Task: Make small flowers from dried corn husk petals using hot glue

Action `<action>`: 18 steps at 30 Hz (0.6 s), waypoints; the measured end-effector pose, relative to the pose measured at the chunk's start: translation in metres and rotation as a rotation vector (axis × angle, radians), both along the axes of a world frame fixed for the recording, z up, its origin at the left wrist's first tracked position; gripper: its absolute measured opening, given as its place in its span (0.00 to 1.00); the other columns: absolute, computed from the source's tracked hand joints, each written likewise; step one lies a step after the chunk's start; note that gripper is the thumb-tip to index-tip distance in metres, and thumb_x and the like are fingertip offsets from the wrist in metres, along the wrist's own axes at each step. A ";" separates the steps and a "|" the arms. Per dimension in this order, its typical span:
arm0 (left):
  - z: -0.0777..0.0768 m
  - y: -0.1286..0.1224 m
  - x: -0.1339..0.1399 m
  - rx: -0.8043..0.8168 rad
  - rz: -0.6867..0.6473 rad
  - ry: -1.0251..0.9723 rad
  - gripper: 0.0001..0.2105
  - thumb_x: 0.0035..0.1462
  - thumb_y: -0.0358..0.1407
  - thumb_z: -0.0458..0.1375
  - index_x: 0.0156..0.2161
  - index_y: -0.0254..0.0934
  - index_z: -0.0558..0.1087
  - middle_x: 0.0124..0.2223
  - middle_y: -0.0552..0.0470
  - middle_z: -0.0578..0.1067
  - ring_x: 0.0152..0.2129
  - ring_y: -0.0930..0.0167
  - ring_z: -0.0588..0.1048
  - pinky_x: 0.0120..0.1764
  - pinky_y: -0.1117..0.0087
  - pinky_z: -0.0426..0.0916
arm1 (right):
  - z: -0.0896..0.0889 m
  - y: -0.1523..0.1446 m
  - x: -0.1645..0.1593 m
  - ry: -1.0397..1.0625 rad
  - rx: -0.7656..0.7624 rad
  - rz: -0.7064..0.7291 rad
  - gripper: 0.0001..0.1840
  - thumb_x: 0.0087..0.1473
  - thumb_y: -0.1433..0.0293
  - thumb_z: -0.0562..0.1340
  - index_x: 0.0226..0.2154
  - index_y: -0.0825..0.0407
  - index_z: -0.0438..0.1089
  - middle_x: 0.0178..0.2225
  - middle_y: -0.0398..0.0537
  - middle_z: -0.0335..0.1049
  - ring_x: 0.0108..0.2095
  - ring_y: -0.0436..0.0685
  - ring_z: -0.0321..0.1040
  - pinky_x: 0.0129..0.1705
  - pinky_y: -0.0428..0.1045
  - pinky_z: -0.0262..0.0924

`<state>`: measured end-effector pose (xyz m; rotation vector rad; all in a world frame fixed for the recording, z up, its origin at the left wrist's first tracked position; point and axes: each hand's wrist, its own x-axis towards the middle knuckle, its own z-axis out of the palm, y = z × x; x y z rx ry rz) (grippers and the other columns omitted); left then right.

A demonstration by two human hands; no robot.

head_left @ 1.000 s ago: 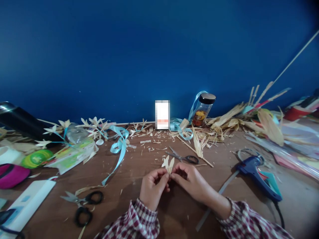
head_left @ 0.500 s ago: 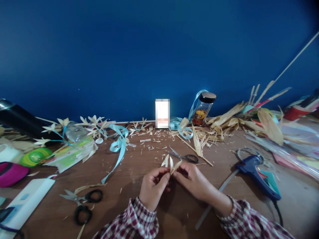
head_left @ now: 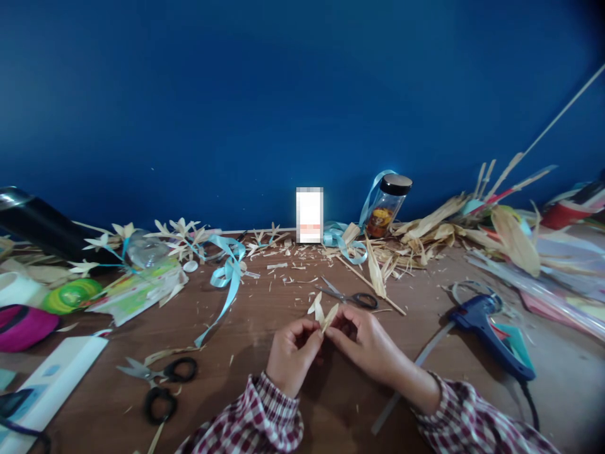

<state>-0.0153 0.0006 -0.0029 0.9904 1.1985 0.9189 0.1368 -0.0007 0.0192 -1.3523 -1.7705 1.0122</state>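
Observation:
Between my two hands is a small corn husk flower (head_left: 319, 310) with a few pale pointed petals. My left hand (head_left: 293, 353) pinches its base between thumb and fingers. My right hand (head_left: 366, 343) is closed at the petal on the right, its thumb and fingertips against the flower; the curled fingers are partly hidden. Just beyond the hands, scissors with black handles (head_left: 365, 301) lie on the brown table (head_left: 246, 391). Another pair of scissors (head_left: 161, 403) lies spread apart to the left of my left hand.
At right lies a blue glue gun (head_left: 491, 334) with its cord. Light blue ribbon (head_left: 229, 277), finished husk flowers (head_left: 182, 233) and a power strip (head_left: 57, 384) are on the left. A jar (head_left: 387, 205), husk piles (head_left: 435, 221) and a blurred-out upright screen (head_left: 309, 214) line the wall.
The petals have turned a little and stand closer together between my fingers. My right fingertips have shifted slightly on the flower. The view has moved very slightly.

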 end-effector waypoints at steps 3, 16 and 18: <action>-0.001 0.000 0.001 0.011 -0.010 0.007 0.07 0.45 0.37 0.60 0.27 0.32 0.73 0.19 0.57 0.68 0.15 0.77 0.67 0.19 0.79 0.66 | 0.001 -0.001 -0.001 -0.012 0.001 -0.003 0.04 0.51 0.71 0.58 0.27 0.53 0.64 0.23 0.41 0.65 0.25 0.49 0.61 0.25 0.43 0.54; -0.001 0.004 0.000 -0.129 0.066 -0.172 0.08 0.41 0.36 0.63 0.26 0.31 0.72 0.20 0.55 0.73 0.13 0.80 0.67 0.17 0.79 0.65 | 0.002 0.002 0.005 -0.004 0.010 -0.108 0.07 0.55 0.67 0.55 0.35 0.53 0.64 0.25 0.41 0.64 0.25 0.49 0.60 0.25 0.43 0.53; 0.000 0.006 0.000 -0.204 0.096 -0.267 0.11 0.38 0.36 0.66 0.26 0.32 0.71 0.20 0.55 0.73 0.13 0.80 0.67 0.17 0.80 0.65 | 0.008 0.003 0.008 -0.016 0.037 -0.161 0.08 0.55 0.67 0.54 0.37 0.53 0.63 0.23 0.40 0.62 0.23 0.49 0.58 0.25 0.43 0.53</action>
